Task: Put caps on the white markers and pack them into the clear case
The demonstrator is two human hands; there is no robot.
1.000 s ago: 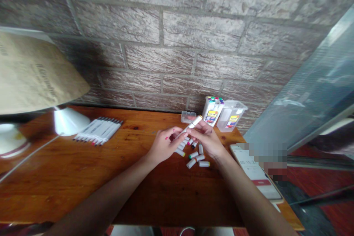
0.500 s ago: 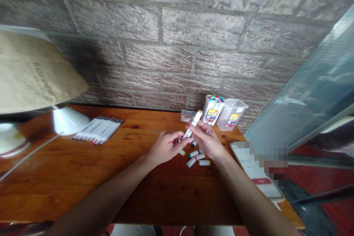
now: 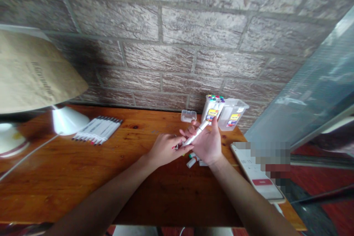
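1. Two bare hands: left hand point(image 3: 164, 149) pinching the near end of one white marker point(image 3: 195, 135); right hand point(image 3: 210, 143) now unfolded, palm up, thumb lifted clear.
2. Marker: between the hands, tilted toward 1 o'clock, lying across the right fingers. Changed: right thumb has released it; the left hand's pinch now steadies it.
3. Loose caps point(image 3: 191, 163): 6 o'clock from marker, partly hidden.
4. Small lid point(image 3: 188, 116): 12 o'clock.
5. Marker box point(image 3: 212, 111): 1 o'clock; second box point(image 3: 231, 120), 2 o'clock.
6. Marker row point(image 3: 97, 129): 9 o'clock.
7. Phone point(image 3: 261, 188): 4 o'clock.
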